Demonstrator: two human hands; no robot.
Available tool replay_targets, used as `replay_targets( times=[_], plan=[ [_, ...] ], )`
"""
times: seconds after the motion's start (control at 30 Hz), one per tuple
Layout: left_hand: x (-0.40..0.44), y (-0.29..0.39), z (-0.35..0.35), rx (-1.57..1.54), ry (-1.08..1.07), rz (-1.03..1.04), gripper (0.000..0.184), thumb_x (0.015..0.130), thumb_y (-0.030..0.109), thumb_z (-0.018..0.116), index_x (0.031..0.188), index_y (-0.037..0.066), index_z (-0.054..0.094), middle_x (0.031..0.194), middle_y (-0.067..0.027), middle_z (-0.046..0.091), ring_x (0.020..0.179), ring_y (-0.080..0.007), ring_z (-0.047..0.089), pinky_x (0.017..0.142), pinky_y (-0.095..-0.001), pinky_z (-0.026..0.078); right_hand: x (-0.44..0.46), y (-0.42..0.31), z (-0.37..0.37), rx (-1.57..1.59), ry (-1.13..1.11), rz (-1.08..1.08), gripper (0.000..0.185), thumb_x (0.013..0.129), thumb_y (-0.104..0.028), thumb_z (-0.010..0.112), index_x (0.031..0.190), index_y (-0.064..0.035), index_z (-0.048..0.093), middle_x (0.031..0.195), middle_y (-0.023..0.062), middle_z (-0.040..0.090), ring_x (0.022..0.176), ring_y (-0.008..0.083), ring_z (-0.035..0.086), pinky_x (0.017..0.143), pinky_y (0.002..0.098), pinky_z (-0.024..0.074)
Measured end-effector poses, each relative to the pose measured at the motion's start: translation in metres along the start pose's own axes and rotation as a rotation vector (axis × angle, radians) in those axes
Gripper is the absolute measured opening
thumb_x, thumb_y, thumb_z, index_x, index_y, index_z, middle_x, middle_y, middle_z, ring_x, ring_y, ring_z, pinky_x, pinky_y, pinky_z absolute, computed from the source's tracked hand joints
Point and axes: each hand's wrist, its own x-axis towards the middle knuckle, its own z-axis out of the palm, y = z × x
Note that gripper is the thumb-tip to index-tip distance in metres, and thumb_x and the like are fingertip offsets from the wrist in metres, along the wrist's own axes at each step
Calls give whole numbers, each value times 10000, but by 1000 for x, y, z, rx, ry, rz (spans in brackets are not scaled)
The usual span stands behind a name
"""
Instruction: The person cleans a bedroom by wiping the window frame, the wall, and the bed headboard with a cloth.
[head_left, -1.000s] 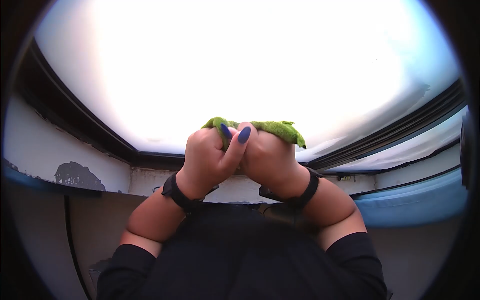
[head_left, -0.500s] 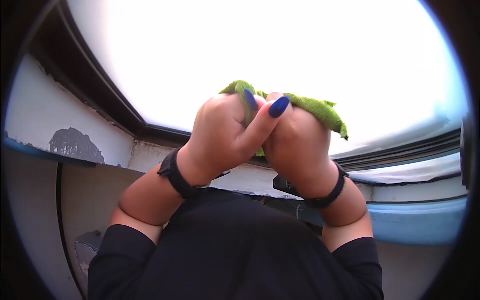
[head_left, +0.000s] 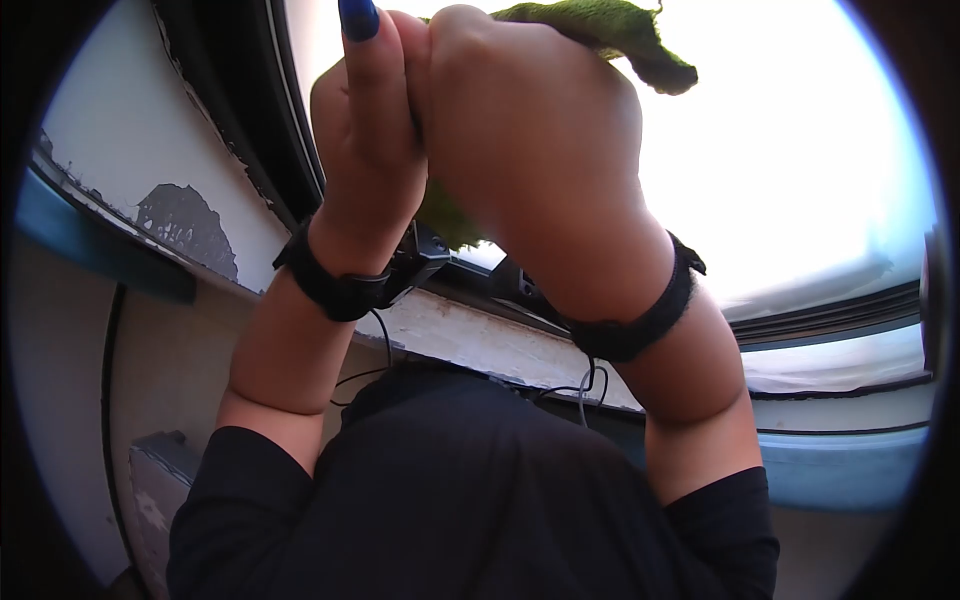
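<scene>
Green cloth (head_left: pixel 650 62) gripped in two fists before a bright window (head_left: pixel 800 150)

At far left, a grey patch (head_left: pixel 187 228) marks the white wall (head_left: pixel 110 130) beside a black frame (head_left: pixel 245 90). The left hand (head_left: pixel 375 120) is curled tight around the cloth, thumb upright and tipped with a blue nail (head_left: pixel 358 18); a black strap (head_left: pixel 345 297) rings the wrist. The cloth lies bunched behind the hands, one part hanging between the wrists, another jutting past the right knuckles. Pressed against the left, the right hand (head_left: pixel 535 130) clenches the cloth, its fingertips hidden. A second strap (head_left: pixel 630 337) circles that wrist. Farther right, a rail (head_left: pixel 830 312) runs below the window.
</scene>
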Motion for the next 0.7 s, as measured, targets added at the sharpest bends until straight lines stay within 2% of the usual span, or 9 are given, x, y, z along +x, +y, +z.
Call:
replay_targets(
  times=[0.07, 0.23, 0.3, 0.4, 0.43, 0.53, 0.57, 0.67, 0.7],
  plan=[
    [-17, -18, -1, -51, 283, -59, 587, 933, 524, 246, 598, 92, 461, 478, 26, 424, 444, -50, 382, 439, -201, 275, -11, -12, 19, 195, -134, 126, 275, 861, -244, 502, 645, -73, 504, 473, 70, 512, 411, 210, 545, 357, 298, 413],
    [-84, -71, -33, 107, 350, -266, 658, 924, 551, 211, 521, 84, 441, 463, 20, 418, 450, -63, 379, 448, -233, 280, -58, -38, 63, 239, -312, 52, 253, 858, -212, 509, 658, -60, 480, 458, 50, 477, 387, 190, 498, 363, 297, 406],
    [-95, -73, -38, 108, 297, -378, 701, 910, 577, 205, 478, 72, 426, 448, 10, 423, 437, -73, 386, 444, -243, 288, -68, -44, 74, 293, -352, 28, 255, 866, -224, 504, 671, -64, 471, 460, 51, 475, 400, 196, 506, 366, 296, 407],
    [-89, -61, -35, 103, 254, -413, 715, 905, 585, 214, 466, 61, 421, 438, 7, 423, 431, -75, 394, 441, -239, 290, -69, -41, 68, 301, -335, 41, 255, 878, -229, 492, 678, -73, 468, 457, 49, 474, 399, 201, 511, 370, 298, 412],
    [-82, -51, -29, 103, 256, -411, 715, 905, 585, 214, 466, 61, 421, 438, 7, 423, 431, -75, 394, 441, -239, 290, -65, -40, 58, 293, -434, 114, 276, 893, -244, 476, 674, -77, 464, 457, 53, 474, 400, 219, 515, 377, 306, 418],
    [-56, -23, -11, 103, 126, -208, 666, 923, 530, 269, 498, 45, 436, 440, 3, 425, 420, -83, 389, 423, -244, 292, -50, -23, 29, 305, -455, 203, 289, 901, -262, 469, 688, -67, 471, 469, 73, 489, 403, 242, 515, 382, 321, 420],
    [-50, -27, -10, 59, 59, -152, 596, 937, 442, 335, 518, 32, 446, 445, -18, 430, 410, -93, 385, 412, -255, 298, -48, -16, 20, 345, -427, 259, 300, 893, -283, 478, 679, -73, 480, 459, 68, 489, 398, 236, 515, 383, 325, 427],
    [-43, -28, 1, 76, -47, -152, 534, 939, 374, 373, 543, 26, 462, 454, -30, 435, 409, -99, 393, 409, -256, 302, -55, 5, 1, 460, -359, 364, 314, 884, -306, 493, 665, -81, 489, 459, 79, 490, 391, 251, 501, 386, 343, 419],
    [-45, -24, -1, 113, -74, -246, 486, 936, 328, 404, 564, 23, 474, 457, -30, 436, 412, -100, 402, 405, -260, 304, -60, 10, -4, 474, -360, 362, 311, 882, -308, 497, 665, -85, 489, 463, 78, 488, 389, 254, 495, 382, 344, 405]
  ],
)
